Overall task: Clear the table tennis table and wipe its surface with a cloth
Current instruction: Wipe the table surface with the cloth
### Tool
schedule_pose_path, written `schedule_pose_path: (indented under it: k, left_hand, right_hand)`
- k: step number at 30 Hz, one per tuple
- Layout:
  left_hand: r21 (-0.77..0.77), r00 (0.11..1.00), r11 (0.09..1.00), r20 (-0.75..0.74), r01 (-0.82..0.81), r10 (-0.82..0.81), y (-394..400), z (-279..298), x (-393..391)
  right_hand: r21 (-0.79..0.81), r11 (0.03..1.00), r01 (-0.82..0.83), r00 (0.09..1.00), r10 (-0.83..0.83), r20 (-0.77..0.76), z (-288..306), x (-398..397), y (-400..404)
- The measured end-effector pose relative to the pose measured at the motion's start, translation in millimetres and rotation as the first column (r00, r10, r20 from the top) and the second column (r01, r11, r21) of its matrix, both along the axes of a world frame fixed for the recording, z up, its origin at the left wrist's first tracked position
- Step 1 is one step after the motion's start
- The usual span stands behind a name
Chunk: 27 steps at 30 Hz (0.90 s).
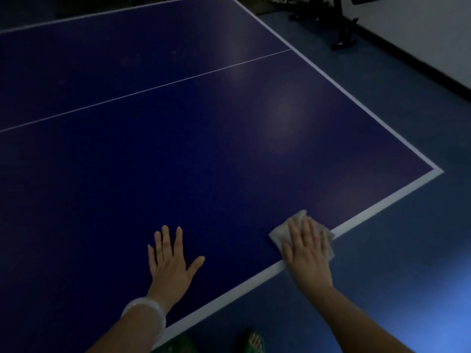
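The dark blue table tennis table (178, 149) with white border lines fills most of the head view. A thin white centre line crosses it. My right hand (307, 247) lies flat with straight fingers on a crumpled white cloth (279, 234), pressing it onto the table beside the near white edge line. My left hand (169, 259) rests flat on the bare table surface, fingers spread, a pale bangle on its wrist. Nothing else lies on the visible part of the table.
The table's right corner (437, 171) juts over a blue floor (407, 250). Black exercise equipment (339, 24) stands at the back right by a white wall with a dark skirting. My foot in a sandal (252, 341) shows below the near edge.
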<state>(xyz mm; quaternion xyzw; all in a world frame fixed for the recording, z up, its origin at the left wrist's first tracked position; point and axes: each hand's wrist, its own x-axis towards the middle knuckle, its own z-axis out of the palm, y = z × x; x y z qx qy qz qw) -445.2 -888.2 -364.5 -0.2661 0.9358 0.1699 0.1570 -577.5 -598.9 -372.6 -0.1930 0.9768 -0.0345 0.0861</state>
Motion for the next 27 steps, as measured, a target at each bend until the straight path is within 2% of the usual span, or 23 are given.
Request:
schedule_pose_path:
  k: [2,10,13,17,20,22,24,27]
  left_hand:
    - [0.002,1.000,1.000,0.008,-0.006,0.006,0.2,0.6,0.1]
    - [-0.021,0.995,0.999,0.086,-0.042,0.043,0.0,2.6,-7.1]
    - [-0.052,0.991,0.991,-0.050,-0.124,0.121,15.8,11.2,-31.6]
    - [-0.064,0.971,0.994,-0.221,0.083,-0.095,73.9,26.3,-110.8]
    - [-0.019,0.943,0.977,-0.257,0.215,-0.212,120.7,30.2,-181.0]
    - [-0.018,0.934,0.958,-0.222,0.285,-0.281,145.0,31.4,-221.8]
    - [-0.016,0.929,0.937,-0.127,0.349,-0.348,162.7,28.6,-255.0]
    - [0.011,0.926,0.926,0.010,0.377,-0.377,173.7,12.9,-277.6]
  right_hand:
    - [0.011,0.995,0.102,0.995,-0.103,0.021,4.1,-15.5,7.1]
    - [-0.021,0.998,0.062,0.987,-0.058,0.146,6.6,-29.4,10.3]
    - [-0.039,0.998,0.040,0.983,-0.032,0.181,8.1,-30.9,13.8]
    - [-0.075,0.996,-0.049,0.985,0.060,0.162,5.7,-37.9,26.3]
    - [-0.080,0.981,-0.176,0.972,0.186,0.142,2.1,-52.0,49.6]
    - [-0.069,0.977,-0.204,0.969,0.211,0.127,-0.1,-67.7,70.9]
    - [-0.062,0.989,-0.131,0.986,0.137,0.099,0.0,-90.7,91.9]
    - [-0.094,0.977,0.191,0.978,-0.182,0.099,2.0,-130.1,112.9]
